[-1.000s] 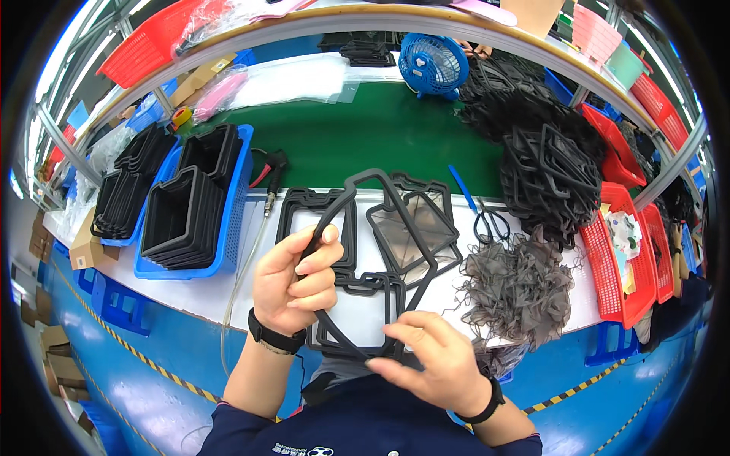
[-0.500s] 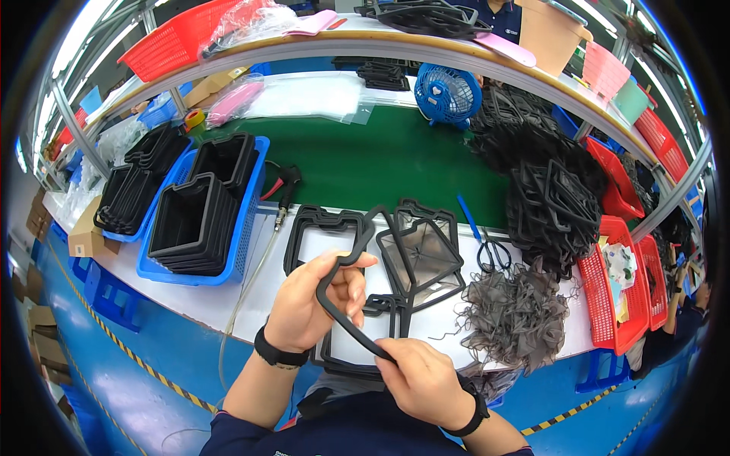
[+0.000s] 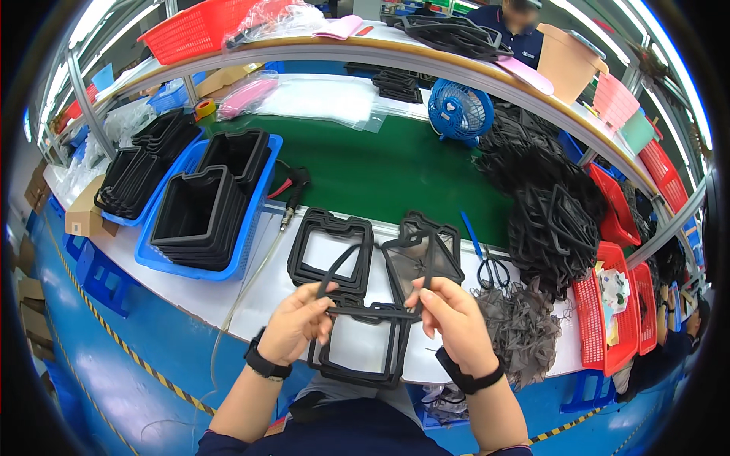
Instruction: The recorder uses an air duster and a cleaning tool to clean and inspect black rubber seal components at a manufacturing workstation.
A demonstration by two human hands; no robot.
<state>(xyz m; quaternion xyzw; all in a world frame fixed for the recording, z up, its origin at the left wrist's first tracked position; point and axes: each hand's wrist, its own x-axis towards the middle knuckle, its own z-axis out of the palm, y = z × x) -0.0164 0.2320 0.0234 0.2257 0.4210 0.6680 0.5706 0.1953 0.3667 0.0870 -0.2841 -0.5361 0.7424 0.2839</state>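
Observation:
Between my two hands a thin black rectangular frame (image 3: 372,312) is held up over the table, its near bar running level. My left hand (image 3: 295,325) pinches it at the left corner, and my right hand (image 3: 455,319) pinches the right corner. Below and beyond it lie stacks of similar black frames: one at the left (image 3: 301,266), another close to me (image 3: 323,372), partly hidden by the held one. A frame with grey mesh across it (image 3: 409,262) rests on the right stack.
Scissors (image 3: 493,272) and a blue stick-like tool (image 3: 471,232) lie right, beside a heap of grey mesh scraps (image 3: 525,330). An air gun (image 3: 295,190) lies by the blue basket (image 3: 255,220). Black frames pile up (image 3: 555,228) near a red basket (image 3: 608,334). A shelf and blue fan (image 3: 460,110) stand behind.
The held frame has gone from steeply tilted to nearly level. My right hand has moved up and right to its corner; my left hand has lowered slightly.

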